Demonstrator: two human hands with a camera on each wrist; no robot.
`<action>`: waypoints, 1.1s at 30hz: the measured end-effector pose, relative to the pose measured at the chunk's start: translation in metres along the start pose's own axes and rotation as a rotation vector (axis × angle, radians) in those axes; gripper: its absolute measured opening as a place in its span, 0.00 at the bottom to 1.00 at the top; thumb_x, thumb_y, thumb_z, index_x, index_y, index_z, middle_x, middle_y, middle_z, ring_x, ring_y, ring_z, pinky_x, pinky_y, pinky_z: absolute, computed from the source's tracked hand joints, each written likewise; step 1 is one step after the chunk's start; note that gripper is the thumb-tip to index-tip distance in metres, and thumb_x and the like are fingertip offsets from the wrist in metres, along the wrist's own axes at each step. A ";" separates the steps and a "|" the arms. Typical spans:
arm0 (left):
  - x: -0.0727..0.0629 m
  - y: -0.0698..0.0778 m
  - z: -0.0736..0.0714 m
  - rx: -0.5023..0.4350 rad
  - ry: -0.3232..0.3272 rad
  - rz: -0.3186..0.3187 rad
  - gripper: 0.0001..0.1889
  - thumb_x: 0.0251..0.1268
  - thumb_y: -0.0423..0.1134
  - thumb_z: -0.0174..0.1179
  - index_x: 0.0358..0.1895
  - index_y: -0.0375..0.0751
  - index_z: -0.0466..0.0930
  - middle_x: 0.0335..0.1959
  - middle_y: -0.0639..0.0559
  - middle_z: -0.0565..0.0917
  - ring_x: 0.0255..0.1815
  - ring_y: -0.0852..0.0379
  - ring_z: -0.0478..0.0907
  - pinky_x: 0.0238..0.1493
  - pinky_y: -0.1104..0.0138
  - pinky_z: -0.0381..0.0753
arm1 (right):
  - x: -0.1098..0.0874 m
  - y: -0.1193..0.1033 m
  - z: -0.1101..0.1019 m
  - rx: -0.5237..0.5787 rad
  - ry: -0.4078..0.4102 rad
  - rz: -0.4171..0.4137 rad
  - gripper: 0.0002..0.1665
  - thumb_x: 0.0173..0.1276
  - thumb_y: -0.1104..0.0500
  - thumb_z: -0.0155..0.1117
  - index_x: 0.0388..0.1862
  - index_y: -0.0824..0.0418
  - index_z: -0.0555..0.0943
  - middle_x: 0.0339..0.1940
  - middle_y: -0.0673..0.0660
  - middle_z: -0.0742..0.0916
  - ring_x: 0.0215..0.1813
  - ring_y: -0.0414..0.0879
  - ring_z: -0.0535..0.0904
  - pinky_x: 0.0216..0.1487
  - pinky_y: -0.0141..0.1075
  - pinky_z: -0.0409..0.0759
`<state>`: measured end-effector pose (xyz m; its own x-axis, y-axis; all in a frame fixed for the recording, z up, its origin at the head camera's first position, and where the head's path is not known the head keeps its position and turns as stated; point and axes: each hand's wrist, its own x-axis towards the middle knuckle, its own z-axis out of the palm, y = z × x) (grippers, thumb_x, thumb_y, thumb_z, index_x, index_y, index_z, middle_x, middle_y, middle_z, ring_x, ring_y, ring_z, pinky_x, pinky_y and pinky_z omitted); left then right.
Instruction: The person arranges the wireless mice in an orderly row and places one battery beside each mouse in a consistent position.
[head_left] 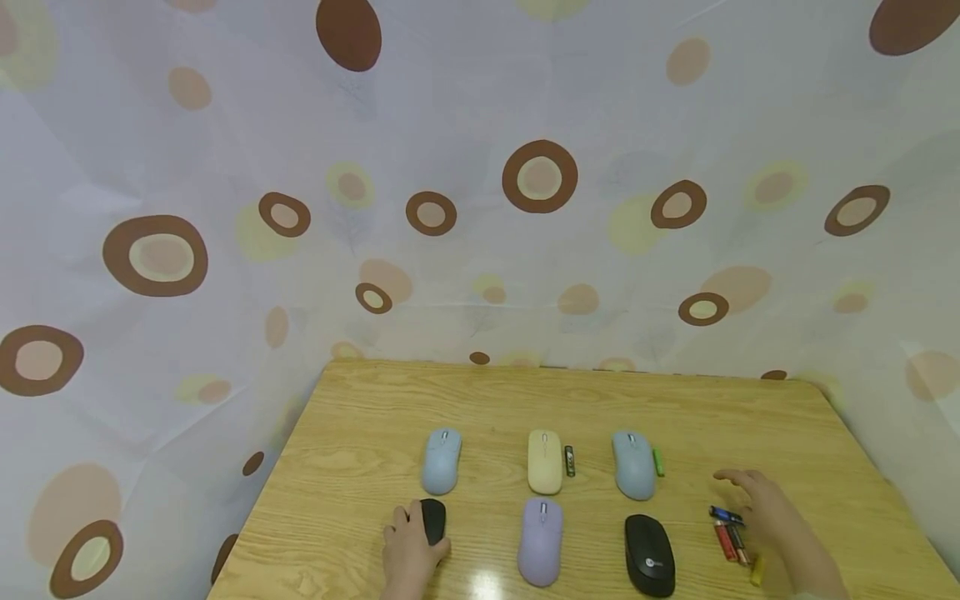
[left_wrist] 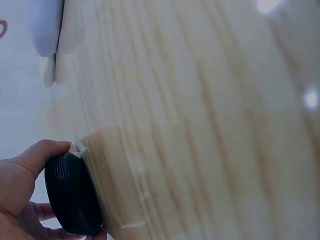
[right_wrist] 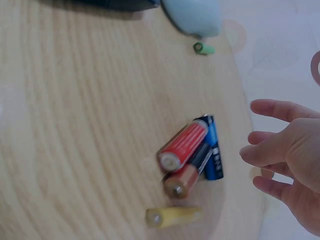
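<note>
My left hand (head_left: 407, 546) grips a small black computer mouse (head_left: 433, 518) at the front left of the wooden table. In the left wrist view the thumb and fingers lie on either side of this mouse's ribbed body (left_wrist: 72, 195). The right hand (head_left: 768, 508) hovers near several loose batteries at the right, fingers spread and holding nothing. Among them are a blue battery (right_wrist: 214, 155), a red battery (right_wrist: 184, 145), a black and copper battery (right_wrist: 187, 175) and a yellow battery (right_wrist: 172, 217). The red, blue and copper ones lie against each other; the yellow is apart.
A blue mouse (head_left: 442, 462), a cream mouse (head_left: 544, 471) and another blue mouse (head_left: 634, 467) form the back row. Nearer stand a purple mouse (head_left: 540, 546) and a larger black mouse (head_left: 649, 557). A dark battery (head_left: 570, 461) and a green battery (head_left: 658, 462) lie beside back-row mice.
</note>
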<state>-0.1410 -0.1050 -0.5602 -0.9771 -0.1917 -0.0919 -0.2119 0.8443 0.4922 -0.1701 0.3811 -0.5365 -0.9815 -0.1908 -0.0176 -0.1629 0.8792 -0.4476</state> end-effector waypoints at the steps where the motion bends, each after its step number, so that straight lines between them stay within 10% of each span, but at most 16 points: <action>1: 0.000 0.000 0.000 -0.001 -0.001 -0.001 0.36 0.42 0.42 0.71 0.56 0.30 0.67 0.46 0.33 0.68 0.40 0.35 0.68 0.32 0.48 0.75 | -0.002 0.001 0.001 0.011 -0.019 0.003 0.28 0.48 0.82 0.55 0.51 0.70 0.73 0.43 0.71 0.77 0.43 0.68 0.73 0.38 0.55 0.74; 13: -0.001 0.000 -0.001 -0.006 -0.011 0.000 0.36 0.42 0.42 0.71 0.56 0.29 0.67 0.47 0.32 0.67 0.40 0.34 0.68 0.32 0.47 0.74 | -0.004 0.014 0.016 0.163 -0.126 0.066 0.32 0.40 0.84 0.53 0.47 0.67 0.77 0.38 0.61 0.77 0.41 0.58 0.76 0.38 0.46 0.75; 33: 0.000 -0.002 0.002 -0.007 0.014 0.000 0.35 0.42 0.42 0.71 0.56 0.31 0.68 0.47 0.32 0.68 0.39 0.35 0.68 0.33 0.47 0.74 | -0.004 0.010 0.018 0.081 -0.106 0.008 0.29 0.40 0.85 0.52 0.41 0.64 0.77 0.34 0.55 0.76 0.36 0.49 0.73 0.38 0.46 0.75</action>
<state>-0.1403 -0.1051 -0.5631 -0.9768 -0.1987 -0.0794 -0.2115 0.8406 0.4986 -0.1663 0.3833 -0.5569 -0.9657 -0.2331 -0.1141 -0.1424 0.8435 -0.5178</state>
